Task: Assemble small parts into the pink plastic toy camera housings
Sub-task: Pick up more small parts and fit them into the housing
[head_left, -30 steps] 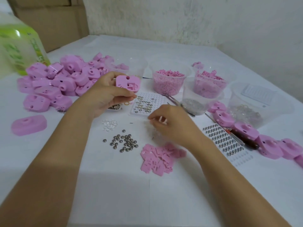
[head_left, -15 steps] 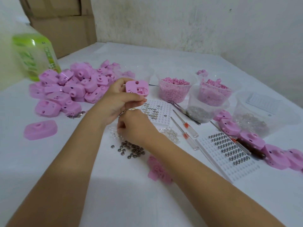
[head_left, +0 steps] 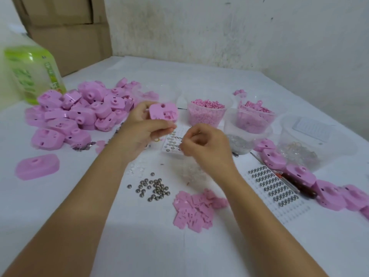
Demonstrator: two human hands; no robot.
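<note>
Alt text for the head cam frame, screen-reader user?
A person's left hand grips a pink camera housing above a table while the right hand, fingers curled, hovers over a white tray of metal rings. A pile of housings lies left; steel balls, flat pink pieces and tubs of pink parts surround the hands.

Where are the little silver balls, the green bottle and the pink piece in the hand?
silver balls (head_left: pixel 158 188): head view, middle of the pile.
green bottle (head_left: pixel 34 76): head view, on its label.
pink housing (head_left: pixel 159 112): head view, its flat face.
</note>
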